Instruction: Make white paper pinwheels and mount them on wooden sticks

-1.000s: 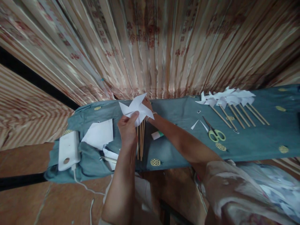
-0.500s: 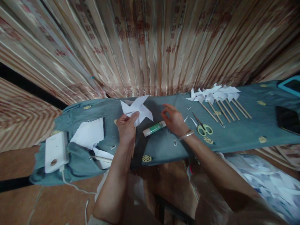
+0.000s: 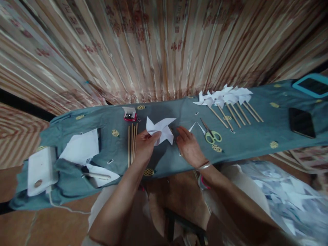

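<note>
Head view shows the person's left hand (image 3: 145, 147) raised over the cloth-covered table (image 3: 256, 140), thumb laid across the front of a white paper pinwheel (image 3: 164, 127) and fingers behind, pinching it near its middle. With 12 o'clock pointing away from the wearer, the pinwheel sits at 2 o'clock from that hand, its blades fanned out. At 3 o'clock, near but apart from the paper, is the right hand (image 3: 190, 149), fingers bent, palm down; whether it pinches anything cannot be told, as its back hides the fingertips.

Just beside the left hand, at 9 o'clock, wooden sticks (image 3: 132, 143) lie side by side; at 11 o'clock stands an open red box (image 3: 130, 116) with small dark pieces inside. From the right hand, a paper sliver (image 3: 191, 127) lies at 12 o'clock, green-handled scissors (image 3: 209, 132) at 2, and a row of finished pinwheels (image 3: 228, 96) on sticks at 1, heads overlapping.

Farther out, paper sheets (image 3: 82, 147) rest at 9 o'clock from the left hand.

As a judgement, a tight thumb could crease the thin paper, while a loose one could let the folds spring open. A careless left elbow or wrist might roll the sticks, or a knock might tip the open box and spill its contents.
</note>
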### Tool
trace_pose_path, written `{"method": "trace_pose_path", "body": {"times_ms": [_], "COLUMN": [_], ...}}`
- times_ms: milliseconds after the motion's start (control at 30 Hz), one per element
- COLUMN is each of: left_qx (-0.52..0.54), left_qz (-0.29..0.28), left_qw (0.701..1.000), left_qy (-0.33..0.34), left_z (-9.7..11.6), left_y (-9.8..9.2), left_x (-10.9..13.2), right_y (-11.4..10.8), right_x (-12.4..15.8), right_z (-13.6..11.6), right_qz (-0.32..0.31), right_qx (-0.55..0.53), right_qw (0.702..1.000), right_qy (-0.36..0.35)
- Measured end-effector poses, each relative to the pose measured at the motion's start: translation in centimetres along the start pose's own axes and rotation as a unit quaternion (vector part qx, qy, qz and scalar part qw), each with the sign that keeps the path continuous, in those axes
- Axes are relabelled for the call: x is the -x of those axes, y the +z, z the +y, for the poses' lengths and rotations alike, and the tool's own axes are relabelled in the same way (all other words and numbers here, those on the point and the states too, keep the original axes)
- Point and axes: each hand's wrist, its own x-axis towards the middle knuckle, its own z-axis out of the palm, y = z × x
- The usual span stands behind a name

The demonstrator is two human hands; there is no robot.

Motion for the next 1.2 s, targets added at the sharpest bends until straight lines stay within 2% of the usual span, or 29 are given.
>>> {"method": "trace_pose_path", "body": {"times_ms": [167, 333, 467, 733, 1200], "left_qx": [-0.019, -0.015, -0.024, -0.028, -0.032], "left_qz": [0.005, 0.001, -0.004, -0.002, -0.029], "left_qw": [1.000, 1.000, 1.000, 1.000, 0.999], "left_qy": [0.002, -0.005, -0.004, -0.006, -0.023], "left_z": [0.0, -0.2, -0.4, -0.4, -0.7], "left_y": [0.4, 0.5, 0.5, 0.5, 0.7], "left_x": [0.1, 0.2, 0.3, 0.4, 0.9], "right_y": [0.0, 0.1, 0.3, -0.2, 0.1], "right_x": [0.0, 0.3, 0.2, 0.2, 1.2], "right_z": [-0.3, 0.3, 0.3, 0.4, 0.9], "right_qz": [0.013, 0.036, 0.020, -0.004, 0.007], "right_qx": [-0.007, -0.092, -0.151, -0.191, -0.170], "right_qw": [1.000, 0.993, 0.983, 0.970, 0.977], "right_qy": [0.002, 0.059, 0.104, 0.153, 0.126]}}
